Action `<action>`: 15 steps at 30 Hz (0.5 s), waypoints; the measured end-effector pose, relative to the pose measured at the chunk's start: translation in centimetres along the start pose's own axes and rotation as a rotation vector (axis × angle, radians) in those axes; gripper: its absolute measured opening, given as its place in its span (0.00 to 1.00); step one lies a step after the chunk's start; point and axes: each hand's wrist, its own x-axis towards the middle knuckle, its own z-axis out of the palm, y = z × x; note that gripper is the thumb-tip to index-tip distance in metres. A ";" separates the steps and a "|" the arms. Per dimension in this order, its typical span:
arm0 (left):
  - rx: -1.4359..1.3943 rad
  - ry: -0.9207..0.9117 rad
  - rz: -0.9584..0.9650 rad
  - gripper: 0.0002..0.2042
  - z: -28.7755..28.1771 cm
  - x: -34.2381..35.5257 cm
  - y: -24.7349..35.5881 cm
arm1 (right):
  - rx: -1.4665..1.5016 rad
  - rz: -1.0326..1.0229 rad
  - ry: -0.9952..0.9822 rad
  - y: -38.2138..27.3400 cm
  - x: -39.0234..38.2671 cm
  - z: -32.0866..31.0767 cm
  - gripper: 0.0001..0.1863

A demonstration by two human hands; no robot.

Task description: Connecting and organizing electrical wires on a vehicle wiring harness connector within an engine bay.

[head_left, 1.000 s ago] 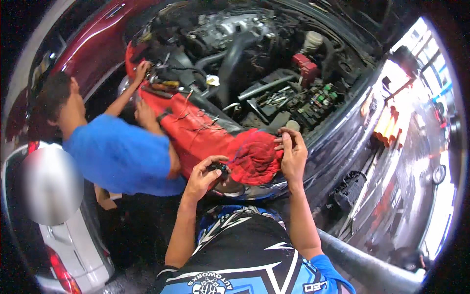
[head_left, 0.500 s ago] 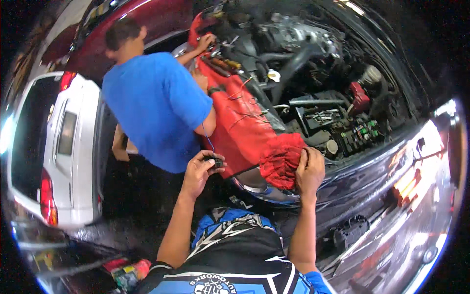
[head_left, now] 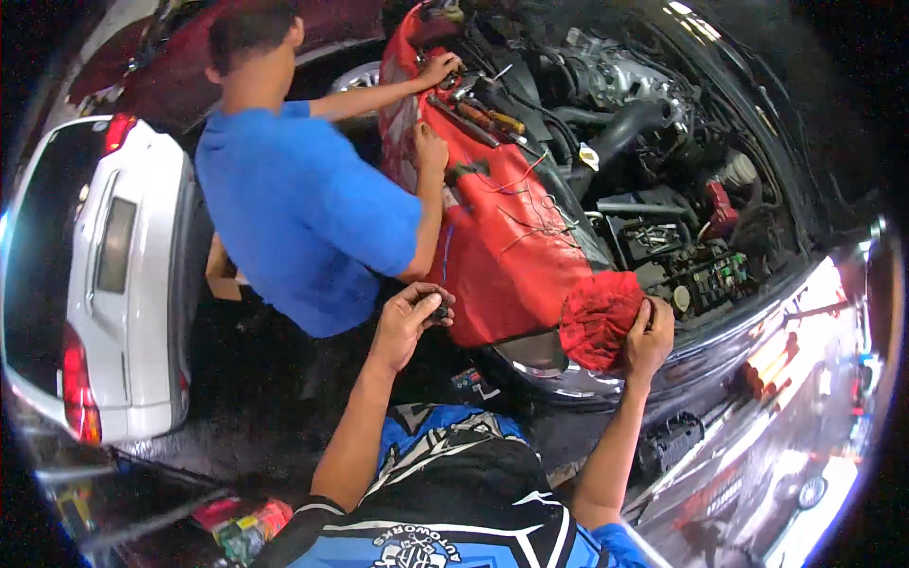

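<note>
Gripping a small black part (head_left: 439, 310), left hand (head_left: 409, 322); right hand (head_left: 650, 338) clutches red cloth (head_left: 598, 317).

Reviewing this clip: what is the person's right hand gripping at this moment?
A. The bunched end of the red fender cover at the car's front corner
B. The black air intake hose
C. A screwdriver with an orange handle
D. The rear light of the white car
A: the right hand closes on the gathered end of the red fender cover, while the left hand holds a small dark object apart from it.
</note>
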 end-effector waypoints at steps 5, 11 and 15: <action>0.249 -0.028 -0.041 0.07 -5.9 1.0 2.5 | -0.078 0.006 0.000 0.7 0.5 0.6 0.09; 0.171 0.232 0.110 0.09 -14.2 -4.1 7.8 | -0.087 0.019 -0.026 -0.1 0.7 0.5 0.13; 0.121 0.522 0.276 0.08 -16.6 -9.5 6.8 | -0.126 0.030 -0.063 1.5 0.3 1.1 0.13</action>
